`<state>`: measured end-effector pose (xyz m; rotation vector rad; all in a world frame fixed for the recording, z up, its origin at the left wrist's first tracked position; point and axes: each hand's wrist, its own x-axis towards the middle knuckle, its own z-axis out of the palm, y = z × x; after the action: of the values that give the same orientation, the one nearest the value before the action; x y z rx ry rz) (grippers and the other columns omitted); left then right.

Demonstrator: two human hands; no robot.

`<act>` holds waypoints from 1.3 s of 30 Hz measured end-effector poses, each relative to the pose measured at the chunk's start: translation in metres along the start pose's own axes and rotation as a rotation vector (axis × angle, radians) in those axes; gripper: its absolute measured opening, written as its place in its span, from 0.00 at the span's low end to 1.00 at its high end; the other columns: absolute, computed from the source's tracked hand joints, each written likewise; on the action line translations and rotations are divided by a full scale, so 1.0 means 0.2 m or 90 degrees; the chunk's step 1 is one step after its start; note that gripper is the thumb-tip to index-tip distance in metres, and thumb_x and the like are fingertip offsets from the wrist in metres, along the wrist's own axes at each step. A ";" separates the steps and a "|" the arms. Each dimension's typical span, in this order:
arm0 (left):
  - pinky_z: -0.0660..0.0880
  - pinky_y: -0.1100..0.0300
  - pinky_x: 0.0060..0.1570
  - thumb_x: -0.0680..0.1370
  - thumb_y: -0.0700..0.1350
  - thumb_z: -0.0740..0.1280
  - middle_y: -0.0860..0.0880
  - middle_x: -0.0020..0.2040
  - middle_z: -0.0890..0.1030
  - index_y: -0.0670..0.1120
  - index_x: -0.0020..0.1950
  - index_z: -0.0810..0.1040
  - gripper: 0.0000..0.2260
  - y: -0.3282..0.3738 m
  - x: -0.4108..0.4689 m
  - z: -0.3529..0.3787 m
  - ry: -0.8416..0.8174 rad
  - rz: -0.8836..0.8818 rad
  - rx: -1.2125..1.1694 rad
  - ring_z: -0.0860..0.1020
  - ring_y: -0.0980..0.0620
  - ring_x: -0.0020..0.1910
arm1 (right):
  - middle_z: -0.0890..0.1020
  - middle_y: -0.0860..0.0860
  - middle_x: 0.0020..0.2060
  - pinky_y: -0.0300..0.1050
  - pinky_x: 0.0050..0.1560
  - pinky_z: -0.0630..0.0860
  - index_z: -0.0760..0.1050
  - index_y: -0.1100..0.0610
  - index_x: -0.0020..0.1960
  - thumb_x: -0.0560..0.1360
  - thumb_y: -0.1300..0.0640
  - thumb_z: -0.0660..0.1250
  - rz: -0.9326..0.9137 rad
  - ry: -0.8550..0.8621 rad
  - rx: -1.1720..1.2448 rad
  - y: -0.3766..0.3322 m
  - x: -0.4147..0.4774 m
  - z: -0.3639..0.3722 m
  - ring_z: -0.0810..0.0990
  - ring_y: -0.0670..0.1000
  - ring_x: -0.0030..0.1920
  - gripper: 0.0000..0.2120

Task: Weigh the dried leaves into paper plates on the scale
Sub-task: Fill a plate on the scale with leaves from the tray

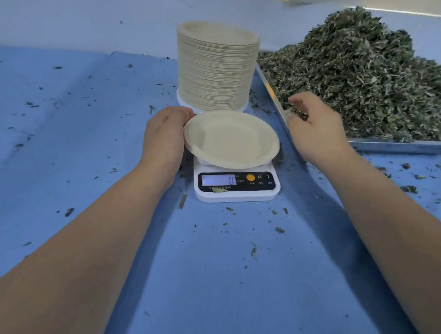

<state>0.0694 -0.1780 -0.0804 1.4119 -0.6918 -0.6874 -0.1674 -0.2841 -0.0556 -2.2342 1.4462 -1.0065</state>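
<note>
Hands divided the work at this point. Out beyond the left hand (pixel 163 136), the blue tabletop (pixel 84 123) was sprinkled with loose leaf scraps. That hand was curled round the left rim of a paper plate (pixel 232 140), fingers over the far edge, and the plate lay empty on the pan of the scale (pixel 237 191), directly between the two hands. It looked slightly tilted, so the grip was probably there to seat or steady it before anything was dropped in. Nearer the person than the plate, the display (pixel 219 180) read zero, which suggested the scale counted the plate out and would show only the weight of the leaves.

Just past the fingertips of the left hand, a tall stack of plates (pixel 218 67) stood within easy reach, presumably so the next one could be taken without shifting position.

Across the plate, the right hand (pixel 317 131) was cupped, fingers bent over a small clump of dried leaves (pixel 363 77) at the near-left edge of the heap. That heap filled a metal tray (pixel 392 146) lying under and beyond that hand, its rim close beside the scale, so a handful had only a short way to travel. No leaves were yet in the plate, and weighing had not begun.
</note>
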 end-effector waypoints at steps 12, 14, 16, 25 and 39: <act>0.75 0.55 0.48 0.71 0.56 0.58 0.53 0.47 0.88 0.51 0.47 0.85 0.18 -0.01 0.02 0.02 -0.002 -0.013 -0.023 0.83 0.53 0.46 | 0.70 0.62 0.70 0.60 0.70 0.64 0.70 0.57 0.63 0.85 0.56 0.50 0.065 -0.159 -0.314 0.03 0.66 0.13 0.65 0.64 0.72 0.13; 0.75 0.54 0.48 0.74 0.58 0.57 0.52 0.47 0.88 0.49 0.47 0.84 0.20 -0.02 0.03 0.02 -0.002 -0.010 -0.042 0.83 0.54 0.44 | 0.61 0.58 0.78 0.70 0.75 0.52 0.66 0.52 0.73 0.85 0.50 0.49 0.109 -0.189 -0.402 0.07 0.72 0.17 0.55 0.64 0.78 0.19; 0.76 0.53 0.50 0.76 0.58 0.56 0.52 0.47 0.88 0.48 0.47 0.84 0.21 -0.03 0.04 0.01 0.000 -0.008 -0.052 0.83 0.54 0.45 | 0.63 0.61 0.77 0.69 0.74 0.58 0.63 0.52 0.77 0.85 0.45 0.50 0.158 -0.252 -0.479 0.12 0.73 0.21 0.61 0.66 0.76 0.23; 0.76 0.51 0.49 0.73 0.58 0.56 0.52 0.45 0.87 0.50 0.44 0.84 0.20 -0.01 0.03 0.02 0.021 -0.001 -0.029 0.84 0.48 0.48 | 0.81 0.60 0.59 0.53 0.51 0.79 0.77 0.58 0.66 0.79 0.58 0.61 0.123 -0.380 -0.518 0.05 0.65 0.10 0.81 0.60 0.53 0.17; 0.77 0.55 0.51 0.73 0.56 0.57 0.53 0.49 0.87 0.49 0.45 0.83 0.18 0.00 0.01 0.02 0.030 0.005 -0.039 0.83 0.52 0.52 | 0.84 0.55 0.53 0.53 0.53 0.81 0.83 0.50 0.59 0.77 0.48 0.65 -0.025 -0.118 -0.440 0.03 0.39 -0.15 0.80 0.59 0.51 0.14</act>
<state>0.0679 -0.1823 -0.0801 1.3649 -0.6340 -0.6611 -0.1731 -0.3522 -0.0072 -2.7226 1.8641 -0.3001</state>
